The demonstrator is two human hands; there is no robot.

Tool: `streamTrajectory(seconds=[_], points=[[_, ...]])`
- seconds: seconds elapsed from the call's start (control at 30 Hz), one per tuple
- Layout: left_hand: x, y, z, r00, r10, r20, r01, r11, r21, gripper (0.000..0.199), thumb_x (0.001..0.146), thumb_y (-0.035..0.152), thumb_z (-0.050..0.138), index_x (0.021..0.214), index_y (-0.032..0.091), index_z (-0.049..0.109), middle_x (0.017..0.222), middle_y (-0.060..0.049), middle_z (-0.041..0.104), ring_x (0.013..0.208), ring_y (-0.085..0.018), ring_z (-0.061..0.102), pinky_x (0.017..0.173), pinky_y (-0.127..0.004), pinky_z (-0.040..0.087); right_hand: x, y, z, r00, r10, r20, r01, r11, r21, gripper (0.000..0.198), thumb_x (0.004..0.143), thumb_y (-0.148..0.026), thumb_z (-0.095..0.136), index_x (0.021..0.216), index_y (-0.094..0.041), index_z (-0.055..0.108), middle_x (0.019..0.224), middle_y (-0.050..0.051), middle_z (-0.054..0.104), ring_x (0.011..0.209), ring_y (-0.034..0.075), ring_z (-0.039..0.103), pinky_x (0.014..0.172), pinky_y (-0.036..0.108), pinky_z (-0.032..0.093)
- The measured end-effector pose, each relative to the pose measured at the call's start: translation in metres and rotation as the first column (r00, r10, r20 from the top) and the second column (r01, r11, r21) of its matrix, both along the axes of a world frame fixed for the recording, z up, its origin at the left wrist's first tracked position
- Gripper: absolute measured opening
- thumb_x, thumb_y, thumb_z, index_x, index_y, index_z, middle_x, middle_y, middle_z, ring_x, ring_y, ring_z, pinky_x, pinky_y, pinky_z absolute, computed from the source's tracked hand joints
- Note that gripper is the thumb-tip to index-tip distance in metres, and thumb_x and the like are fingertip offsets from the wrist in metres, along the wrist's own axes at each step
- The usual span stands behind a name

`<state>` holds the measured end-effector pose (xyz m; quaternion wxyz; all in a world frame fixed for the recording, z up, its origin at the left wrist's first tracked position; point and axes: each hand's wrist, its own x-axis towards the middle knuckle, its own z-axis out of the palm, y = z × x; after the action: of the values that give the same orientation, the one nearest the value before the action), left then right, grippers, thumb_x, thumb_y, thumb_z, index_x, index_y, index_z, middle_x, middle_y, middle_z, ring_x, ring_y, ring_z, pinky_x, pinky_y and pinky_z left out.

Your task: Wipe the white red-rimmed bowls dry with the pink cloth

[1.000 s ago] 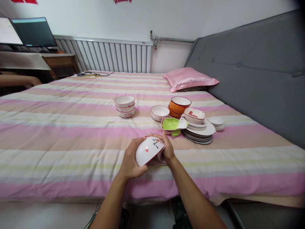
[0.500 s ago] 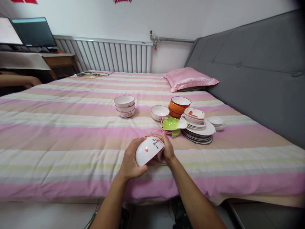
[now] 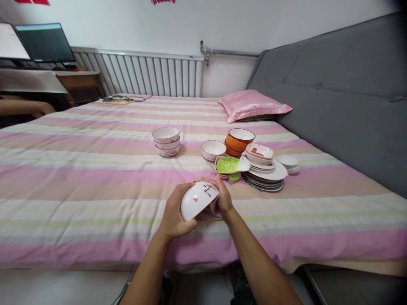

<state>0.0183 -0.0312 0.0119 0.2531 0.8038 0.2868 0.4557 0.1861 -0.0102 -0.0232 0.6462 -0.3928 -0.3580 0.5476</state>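
A white bowl with a red rim, dark lettering and small red marks is tipped on its side above the near part of the bed. My left hand grips it from the left, thumb along the rim. At the bowl's right edge, my right hand is closed on a pale pinkish cloth pressed against the bowl; some of its fingers are hidden behind the bowl. Just beyond lie green leaf-shaped dishes. Another white bowl with a red rim stands behind them.
Three stacked white bowls stand left of centre. On the right are orange bowls, stacked plates with small dishes on top, and white saucers. A pink pillow lies by the grey headboard. Someone's arm shows far left.
Both hands keep almost the same place and the bowl stays at nearly the same tilt. The cloth under the right hand has shifted very slightly. The other dishes have not moved.
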Motion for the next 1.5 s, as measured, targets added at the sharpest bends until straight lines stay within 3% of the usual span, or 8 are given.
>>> streamTrajectory(seconds=[0.5,0.7,0.93,1.07,1.2,1.33,1.4,1.5], points=[[0.0,0.001,0.0,1.0,0.019,0.004,-0.019,1.0,-0.02,0.079,0.048,0.011,0.053,0.126,0.02,0.044,0.125,-0.011,0.055,0.112,-0.029,0.054,0.095,-0.043,0.043,-0.002,0.002,-0.005,0.999,0.035,-0.032,-0.035,0.999,0.014,0.062,0.081,-0.07,0.041,0.085,-0.018,0.075,0.093,0.007,0.075,0.102,0.026,0.064,0.092,0.035,0.045],[-0.001,0.001,0.0,0.999,0.042,0.011,-0.042,0.999,-0.02,0.076,0.05,0.013,0.054,0.126,0.019,0.045,0.125,-0.011,0.055,0.112,-0.029,0.054,0.095,-0.042,0.043,-0.004,0.0,-0.002,0.997,-0.051,-0.051,0.054,0.998,0.045,0.051,0.084,-0.063,0.046,0.106,-0.02,0.064,0.1,0.005,0.072,0.094,0.022,0.066,0.087,0.035,0.048],[-0.003,0.003,-0.002,0.986,0.164,0.026,-0.163,0.986,-0.043,0.067,0.055,0.017,0.056,0.122,0.017,0.048,0.12,-0.011,0.058,0.108,-0.028,0.056,0.095,-0.043,0.044,0.006,-0.015,0.008,0.97,-0.122,0.211,0.07,0.968,0.24,0.044,0.091,-0.052,0.043,0.122,-0.021,0.046,0.122,0.01,0.061,0.116,0.022,0.056,0.103,0.042,0.039],[-0.002,0.003,-0.002,0.98,0.194,0.042,-0.19,0.979,-0.078,0.064,0.057,0.02,0.056,0.121,0.016,0.048,0.117,-0.01,0.059,0.105,-0.027,0.057,0.092,-0.042,0.046,0.009,-0.031,0.015,0.832,-0.21,0.513,0.01,0.931,0.365,0.062,0.081,-0.048,0.059,0.132,-0.021,0.036,0.137,0.013,0.047,0.125,0.026,0.047,0.106,0.046,0.036],[0.0,0.004,-0.002,0.972,0.232,0.042,-0.225,0.967,-0.116,0.06,0.059,0.021,0.057,0.118,0.016,0.049,0.114,-0.01,0.06,0.102,-0.026,0.058,0.09,-0.04,0.047,0.006,-0.046,0.018,0.545,-0.38,0.747,-0.004,0.89,0.456,0.087,0.071,-0.033,0.068,0.142,-0.017,0.02,0.146,0.016,0.032,0.135,0.029,0.032,0.111,0.051,0.028],[0.001,0.004,-0.001,0.963,0.268,0.038,-0.261,0.956,-0.135,0.059,0.058,0.021,0.057,0.117,0.016,0.051,0.113,-0.009,0.061,0.102,-0.025,0.058,0.09,-0.039,0.047,0.002,-0.054,0.01,0.305,-0.394,0.867,-0.013,0.909,0.417,0.099,0.064,-0.024,0.067,0.145,-0.013,0.011,0.147,0.019,0.027,0.137,0.033,0.026,0.112,0.055,0.025],[0.002,0.004,0.0,0.957,0.288,0.036,-0.281,0.95,-0.137,0.059,0.058,0.02,0.056,0.117,0.016,0.051,0.112,-0.008,0.062,0.101,-0.024,0.059,0.089,-0.037,0.048,0.0,-0.056,0.003,0.256,-0.365,0.895,0.006,0.926,0.377,0.102,0.064,-0.025,0.068,0.146,-0.013,0.009,0.148,0.02,0.027,0.137,0.035,0.026,0.111,0.057,0.026],[0.004,0.003,0.002,0.949,0.313,0.038,-0.306,0.942,-0.136,0.058,0.058,0.02,0.056,0.115,0.017,0.052,0.109,-0.007,0.063,0.099,-0.023,0.06,0.087,-0.035,0.049,0.0,-0.056,-0.007,0.267,-0.321,0.909,0.039,0.946,0.323,0.093,0.068,-0.02,0.06,0.146,-0.012,0.011,0.149,0.019,0.027,0.138,0.034,0.026,0.111,0.055,0.028]])
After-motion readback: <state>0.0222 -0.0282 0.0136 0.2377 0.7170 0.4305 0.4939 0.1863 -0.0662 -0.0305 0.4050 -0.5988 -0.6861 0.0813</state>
